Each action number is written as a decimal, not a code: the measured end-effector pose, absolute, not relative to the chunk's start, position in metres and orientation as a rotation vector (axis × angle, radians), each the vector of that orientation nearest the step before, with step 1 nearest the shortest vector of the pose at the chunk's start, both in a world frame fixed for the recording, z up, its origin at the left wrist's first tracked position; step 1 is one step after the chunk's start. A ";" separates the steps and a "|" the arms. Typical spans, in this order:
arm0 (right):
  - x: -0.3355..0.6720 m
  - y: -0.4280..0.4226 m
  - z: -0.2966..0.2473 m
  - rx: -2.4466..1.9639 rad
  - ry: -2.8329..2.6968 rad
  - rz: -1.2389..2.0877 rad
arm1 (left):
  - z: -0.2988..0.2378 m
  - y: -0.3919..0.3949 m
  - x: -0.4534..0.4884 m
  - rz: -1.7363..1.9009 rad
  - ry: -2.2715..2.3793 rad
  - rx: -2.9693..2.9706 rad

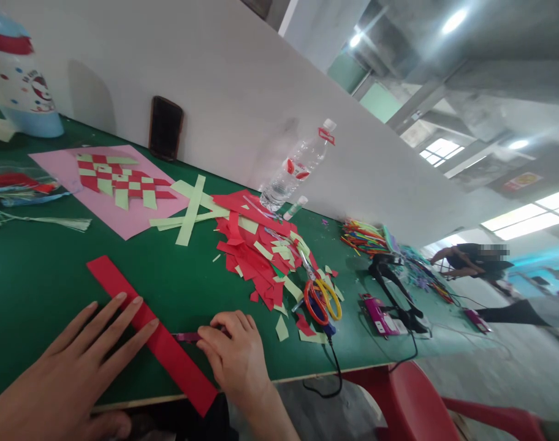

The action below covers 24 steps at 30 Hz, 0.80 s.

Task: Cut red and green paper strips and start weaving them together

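Observation:
My left hand (84, 361) lies flat with fingers spread, its fingertips pressing on a long red paper strip (169, 355). The strip slants across the green tabletop, and its lower end sticks out past the front edge. My right hand (238, 358) is closed around a slim purple craft knife (187, 337). Its thin tip points left and reaches the strip's right edge. Behind the hands, a pink sheet (125, 223) carries a woven red and pale green paper fish (123, 177). Pale green strips (190, 211) lie crossed beside it.
Red and green scraps (261, 257) are heaped near scissors (323, 300), a glue stick (295, 208) and a water bottle (293, 171). A phone (165, 127) leans on the partition. Farther right are pipe cleaners (365, 236), a black stand (394, 288), a red chair (417, 398) and another person (472, 260).

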State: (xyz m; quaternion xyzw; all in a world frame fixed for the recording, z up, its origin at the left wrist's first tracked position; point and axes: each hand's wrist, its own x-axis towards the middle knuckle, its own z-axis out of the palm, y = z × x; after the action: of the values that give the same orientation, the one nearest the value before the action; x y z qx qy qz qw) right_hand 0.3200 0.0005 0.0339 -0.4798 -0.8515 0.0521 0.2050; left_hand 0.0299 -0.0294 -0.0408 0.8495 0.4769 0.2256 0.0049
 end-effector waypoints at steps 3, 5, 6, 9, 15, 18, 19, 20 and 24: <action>0.320 -0.003 0.034 -1.327 -2.379 0.160 | -0.043 -0.031 0.031 0.729 1.492 2.673; 0.319 -0.004 0.033 -1.323 -2.388 0.160 | -0.043 -0.032 0.032 0.728 1.497 2.676; 0.318 -0.005 0.033 -1.323 -2.395 0.158 | -0.043 -0.032 0.032 0.718 1.502 2.674; 0.317 -0.005 0.031 -1.322 -2.388 0.153 | -0.041 -0.032 0.032 0.657 1.514 2.663; 0.317 -0.005 0.031 -1.322 -2.333 0.147 | -0.042 -0.030 0.030 0.642 1.508 2.688; 0.314 -0.005 0.031 -1.326 -2.365 0.149 | -0.043 -0.031 0.031 0.642 1.511 2.682; 0.313 -0.004 0.031 -1.327 -2.368 0.145 | -0.043 -0.031 0.031 0.635 1.515 2.676; 0.313 -0.004 0.031 -1.325 -2.364 0.140 | -0.042 -0.031 0.032 0.630 1.520 2.669; 0.313 -0.001 0.030 -1.325 -2.327 0.139 | -0.040 -0.031 0.033 0.633 1.526 2.651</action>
State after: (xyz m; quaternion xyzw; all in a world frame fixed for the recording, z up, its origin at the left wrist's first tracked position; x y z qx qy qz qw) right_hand 0.3133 -0.0007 0.0299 -0.4810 -0.8450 0.0506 0.2280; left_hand 0.0327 -0.0306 -0.0398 0.8486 0.4885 0.2028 0.0092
